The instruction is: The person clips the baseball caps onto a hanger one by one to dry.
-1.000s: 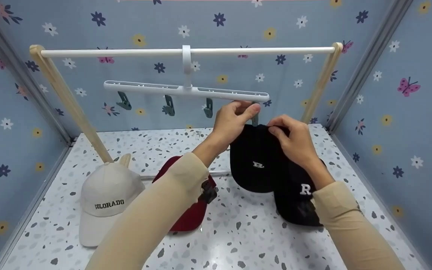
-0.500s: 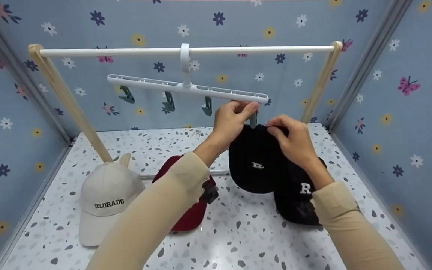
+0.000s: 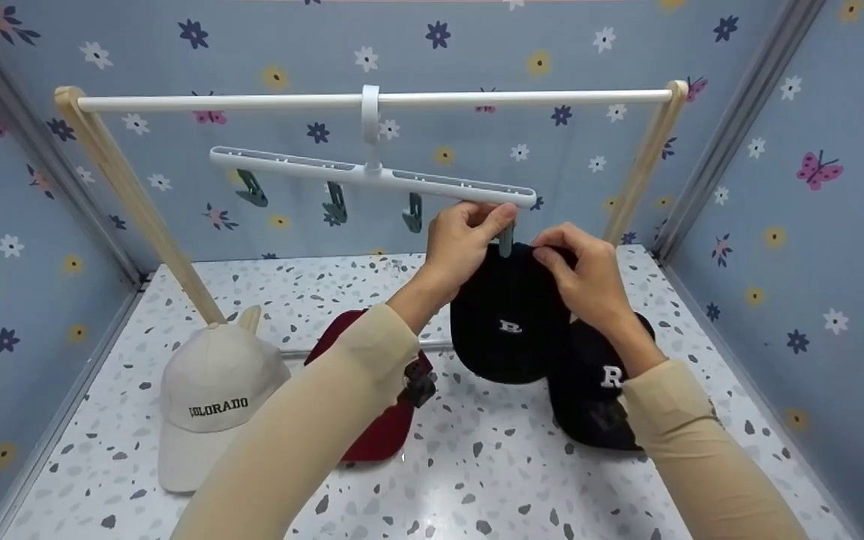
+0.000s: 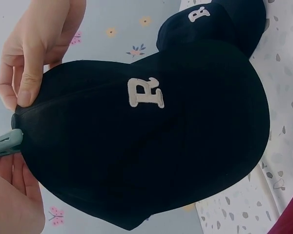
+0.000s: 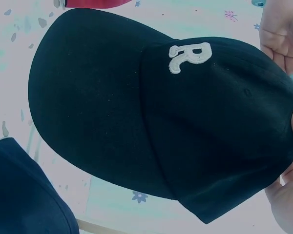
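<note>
Okay, just nudged the black cap [image 3: 507, 300] up a bit below the hanger [image 3: 372, 175], pinched by the top in the right hand [image 3: 588, 271]. Now overlaps the clip [image 3: 506, 241] pinched in the left hand [image 3: 460, 240], so looks nearer to being clipped.

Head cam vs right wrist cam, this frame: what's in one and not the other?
Only head: the beige cap lettered COLORADO, the white hanger and the white bar it hooks over.

Only right wrist: a small eyelet on the held cap's crown, plus a clear seam where brim meets crown.

Both: the held black cap with its white R, the left hand, the right hand; the second dark cap and red cap, only partly in right wrist.
</note>
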`<act>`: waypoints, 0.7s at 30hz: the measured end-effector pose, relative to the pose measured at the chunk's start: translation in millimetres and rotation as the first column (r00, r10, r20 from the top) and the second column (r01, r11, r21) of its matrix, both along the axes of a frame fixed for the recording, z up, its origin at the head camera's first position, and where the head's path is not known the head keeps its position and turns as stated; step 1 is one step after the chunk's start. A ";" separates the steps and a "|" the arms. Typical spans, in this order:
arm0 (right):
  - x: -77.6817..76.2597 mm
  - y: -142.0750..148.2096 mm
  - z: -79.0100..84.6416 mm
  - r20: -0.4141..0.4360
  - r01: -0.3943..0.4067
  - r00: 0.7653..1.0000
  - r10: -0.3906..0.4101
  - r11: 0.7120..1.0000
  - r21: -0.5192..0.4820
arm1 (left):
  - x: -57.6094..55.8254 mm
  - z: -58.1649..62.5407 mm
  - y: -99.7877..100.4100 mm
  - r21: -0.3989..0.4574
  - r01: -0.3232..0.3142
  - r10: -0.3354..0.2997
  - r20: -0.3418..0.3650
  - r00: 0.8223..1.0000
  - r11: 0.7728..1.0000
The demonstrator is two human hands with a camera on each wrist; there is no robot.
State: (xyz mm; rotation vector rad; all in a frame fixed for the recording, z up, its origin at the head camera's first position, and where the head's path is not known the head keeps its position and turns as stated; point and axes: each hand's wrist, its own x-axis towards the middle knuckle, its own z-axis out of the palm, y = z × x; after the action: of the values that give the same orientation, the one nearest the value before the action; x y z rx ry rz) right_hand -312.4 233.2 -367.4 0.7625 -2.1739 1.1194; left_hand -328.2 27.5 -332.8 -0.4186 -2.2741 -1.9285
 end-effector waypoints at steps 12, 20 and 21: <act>-0.5 -9.7 2.7 0.031 0.075 0.997 -0.073 0.994 -0.081 | 0.5 0.8 -3.7 -0.009 0.021 -0.021 -0.010 1.000 1.000; -0.1 -9.1 1.9 0.048 0.086 0.995 -0.082 0.993 -0.085 | 0.1 -0.9 -6.4 -0.023 0.061 -0.062 -0.028 0.998 0.998; -0.2 -8.8 1.4 0.052 0.084 0.995 -0.079 0.993 -0.086 | 0.1 -1.1 -6.5 -0.024 0.060 -0.061 -0.028 0.998 0.998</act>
State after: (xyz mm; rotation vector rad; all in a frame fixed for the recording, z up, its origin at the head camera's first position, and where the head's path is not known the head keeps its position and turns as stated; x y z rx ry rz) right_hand -312.7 224.4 -366.0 0.6080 -2.1594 1.1952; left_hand -328.1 21.0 -333.9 -0.5211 -2.2936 -1.9121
